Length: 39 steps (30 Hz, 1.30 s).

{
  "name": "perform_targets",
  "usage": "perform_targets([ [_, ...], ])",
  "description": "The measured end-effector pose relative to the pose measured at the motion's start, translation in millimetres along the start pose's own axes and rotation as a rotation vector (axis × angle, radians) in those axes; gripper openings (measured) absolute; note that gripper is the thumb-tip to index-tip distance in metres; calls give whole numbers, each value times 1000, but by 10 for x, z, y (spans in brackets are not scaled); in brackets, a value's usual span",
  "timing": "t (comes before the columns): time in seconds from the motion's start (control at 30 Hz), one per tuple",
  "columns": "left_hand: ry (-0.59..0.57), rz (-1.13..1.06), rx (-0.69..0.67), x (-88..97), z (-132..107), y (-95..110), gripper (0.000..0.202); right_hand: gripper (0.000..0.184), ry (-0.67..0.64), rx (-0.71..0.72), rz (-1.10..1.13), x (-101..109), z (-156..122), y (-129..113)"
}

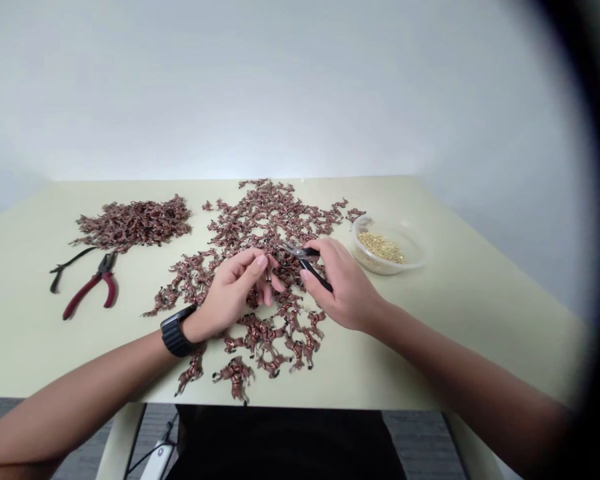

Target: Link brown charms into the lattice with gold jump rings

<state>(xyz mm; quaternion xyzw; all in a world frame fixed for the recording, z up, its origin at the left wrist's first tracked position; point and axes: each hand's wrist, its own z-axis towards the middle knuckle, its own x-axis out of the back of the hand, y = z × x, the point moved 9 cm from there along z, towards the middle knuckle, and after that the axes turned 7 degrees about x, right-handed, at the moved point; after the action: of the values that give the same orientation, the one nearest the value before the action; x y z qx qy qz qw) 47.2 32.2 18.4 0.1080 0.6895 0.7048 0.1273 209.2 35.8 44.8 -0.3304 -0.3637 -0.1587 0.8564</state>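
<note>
Many small reddish-brown horse-shaped pieces [260, 227] lie spread across the middle of the pale table [25, 320], with a denser heap [135, 223] further left. My left hand [233, 290] hovers over the spread, its fingertips pinched on what seems to be one small piece [268, 272], partly hidden by the fingers. My right hand [343, 283] grips small black-handled pliers [315, 270], whose steel jaws sit close to that pinch. A black watch [176, 331] circles my left wrist.
Red-handled pliers [93, 287] and a black-handled tool [73, 267] lie at the left. A clear plastic bowl [387, 243] of small gold parts stands at the right. A white cable-connected device [157, 461] shows below the table's near edge.
</note>
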Motion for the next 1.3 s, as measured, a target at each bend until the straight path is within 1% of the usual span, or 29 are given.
perform_targets([
  [0.1, -35, -129, 57, 10, 21, -48, 34, 31, -41, 77, -13, -4, 11, -80],
  [0.23, -76, -220, 85, -7, 32, -47, 34, 34, -74, 97, -18, -32, -1, -99],
  [0.43, -93, -217, 87, -33, 26, -6, 33, 32, -99, 100, 21, -37, 7, -117],
  [0.73, -94, -196, 90, -22, 21, -44, 35, 32, -125, 87, 18, -21, 13, -116],
  [1.3, -83, -166, 69, -24, 35, -43, 33, 33, -151, 89, 11, -51, 11, -97],
])
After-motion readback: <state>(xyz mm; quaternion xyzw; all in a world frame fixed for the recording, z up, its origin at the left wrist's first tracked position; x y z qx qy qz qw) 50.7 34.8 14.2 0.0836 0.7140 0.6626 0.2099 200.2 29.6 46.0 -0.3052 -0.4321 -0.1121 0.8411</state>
